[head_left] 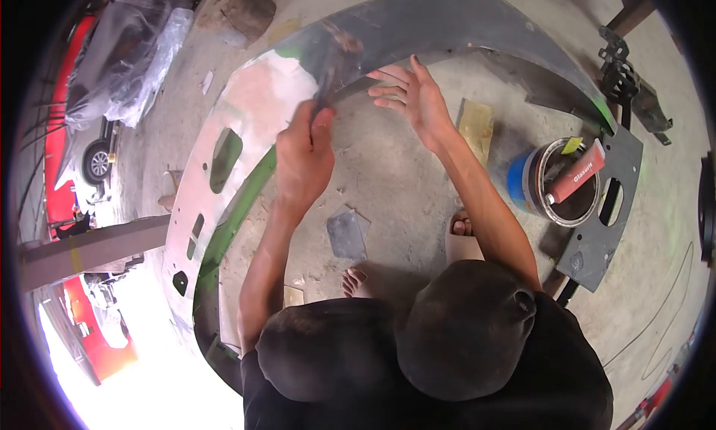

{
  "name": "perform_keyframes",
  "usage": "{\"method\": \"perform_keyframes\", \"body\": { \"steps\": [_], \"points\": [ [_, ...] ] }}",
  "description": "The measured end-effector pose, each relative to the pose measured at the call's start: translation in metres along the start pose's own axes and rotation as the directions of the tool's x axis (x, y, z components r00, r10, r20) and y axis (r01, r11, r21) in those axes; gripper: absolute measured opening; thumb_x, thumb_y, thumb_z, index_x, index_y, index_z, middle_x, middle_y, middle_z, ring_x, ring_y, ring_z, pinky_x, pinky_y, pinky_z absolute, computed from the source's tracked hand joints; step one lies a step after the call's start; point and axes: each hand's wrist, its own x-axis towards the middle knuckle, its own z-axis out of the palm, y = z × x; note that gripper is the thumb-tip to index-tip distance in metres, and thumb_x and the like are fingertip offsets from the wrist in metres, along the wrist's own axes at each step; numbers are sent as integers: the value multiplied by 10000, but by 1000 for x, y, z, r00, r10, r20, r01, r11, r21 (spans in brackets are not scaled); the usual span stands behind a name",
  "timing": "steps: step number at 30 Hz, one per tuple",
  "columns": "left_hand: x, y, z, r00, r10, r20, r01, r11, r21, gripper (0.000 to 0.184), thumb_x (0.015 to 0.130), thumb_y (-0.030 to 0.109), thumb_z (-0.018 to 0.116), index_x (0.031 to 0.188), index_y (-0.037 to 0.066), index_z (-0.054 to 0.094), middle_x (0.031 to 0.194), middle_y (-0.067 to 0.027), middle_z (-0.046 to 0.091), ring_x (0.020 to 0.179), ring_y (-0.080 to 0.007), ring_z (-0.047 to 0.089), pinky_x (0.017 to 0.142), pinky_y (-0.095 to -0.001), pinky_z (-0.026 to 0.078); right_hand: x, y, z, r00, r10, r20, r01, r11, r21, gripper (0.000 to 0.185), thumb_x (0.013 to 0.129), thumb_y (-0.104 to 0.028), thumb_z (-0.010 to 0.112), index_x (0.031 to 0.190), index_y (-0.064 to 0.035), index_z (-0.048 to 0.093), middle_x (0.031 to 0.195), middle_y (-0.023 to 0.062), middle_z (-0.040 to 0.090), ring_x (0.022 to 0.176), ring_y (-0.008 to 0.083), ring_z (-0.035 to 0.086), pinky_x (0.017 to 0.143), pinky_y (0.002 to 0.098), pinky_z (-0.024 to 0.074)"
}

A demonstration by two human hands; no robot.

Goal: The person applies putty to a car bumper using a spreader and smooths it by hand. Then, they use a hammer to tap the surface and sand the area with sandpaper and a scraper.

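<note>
A long curved car bumper (440,20) arches around the far side of my hands, dark grey at the top and coated in pale pinkish-white material down its left part. My left hand (304,154) is closed around the lower end of a dark flat blade (340,66). Motion blurs the blade, and its exact kind cannot be made out. It overlaps the bumper near the edge of the pale patch; whether it touches is unclear. My right hand (418,105) is raised inside the curve, fingers spread, holding nothing.
On the right, an open tin (531,178) stands on a grey perforated end of the panel, with a red Glasurit tube (578,173) across its top. A yellowish block (476,132) and a grey sheet (347,234) lie on the concrete floor. A black bracket (630,83) is farther right.
</note>
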Motion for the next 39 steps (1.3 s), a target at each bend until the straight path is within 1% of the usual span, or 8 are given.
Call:
{"method": "perform_keyframes", "body": {
  "steps": [9, 13, 17, 18, 24, 28, 35, 39],
  "points": [
    [-11, -28, 16, 987, 156, -36, -124, 888, 444, 120, 1004, 116, 490, 958, 5, 486, 639, -241, 549, 558, -427, 586, 503, -447, 442, 2, -2, -2, 999, -23, -26, 24, 998, 50, 729, 1051, -513, 217, 1309, 120, 470, 1297, 201, 576, 1099, 269, 586, 1015, 378, 435],
    [-6, 33, -7, 964, 87, -252, -78, 996, 44, 156, 1013, 129, 486, 937, -6, 495, 590, -213, 526, 497, -400, 533, 484, -430, 426, 3, 3, 0, 999, -16, -39, 19, 995, 99, 744, 1053, -516, 204, 1291, 132, 481, 1288, 231, 567, 1142, 285, 580, 1033, 383, 431],
    [-2, -24, 16, 864, 498, -70, -427, 800, 420, 143, 999, 109, 503, 931, -17, 487, 581, -208, 524, 523, -437, 537, 491, -441, 423, 5, 2, 1, 999, -23, -44, 28, 994, 105, 743, 1055, -511, 199, 1283, 135, 486, 1287, 233, 569, 1146, 283, 580, 1031, 382, 435],
    [-6, -19, 19, 990, 140, 26, -138, 902, 409, 121, 985, 77, 498, 909, -15, 482, 578, -209, 520, 548, -448, 551, 493, -453, 427, 3, 0, 2, 999, -25, -46, 29, 995, 91, 744, 1055, -510, 196, 1285, 135, 485, 1290, 231, 569, 1150, 282, 578, 1033, 381, 431],
    [-6, 40, -3, 965, 110, -237, -96, 993, 67, 117, 980, 82, 506, 908, -6, 478, 597, -244, 548, 550, -470, 554, 494, -501, 421, -1, 0, 3, 999, -34, -41, 36, 998, 54, 753, 1054, -515, 182, 1303, 129, 482, 1283, 219, 583, 1170, 272, 565, 1045, 369, 405],
    [-6, -3, 18, 996, 84, 11, -79, 867, 492, 225, 1028, 160, 464, 870, 7, 513, 621, -210, 543, 517, -418, 498, 502, -423, 415, 0, -3, 6, 999, -17, -51, 21, 997, 75, 754, 1054, -513, 175, 1314, 128, 473, 1275, 216, 592, 1179, 276, 560, 1047, 367, 399],
    [-11, 26, -4, 952, 165, -258, -149, 986, 80, 173, 1025, 120, 462, 901, 2, 486, 562, -173, 517, 443, -330, 525, 413, -406, 367, -2, 0, 1, 999, -37, -35, 39, 998, 44, 760, 1053, -514, 170, 1337, 137, 443, 1293, 224, 582, 1185, 285, 562, 1040, 368, 410],
    [-4, -32, 18, 933, 360, 11, -315, 799, 512, 169, 1007, 122, 487, 896, -3, 511, 586, -194, 550, 501, -405, 555, 452, -477, 403, 2, -1, 4, 999, -18, -50, 23, 995, 93, 744, 1057, -496, 148, 1319, 129, 456, 1297, 224, 581, 1173, 282, 567, 1032, 366, 419]
  ]
}}
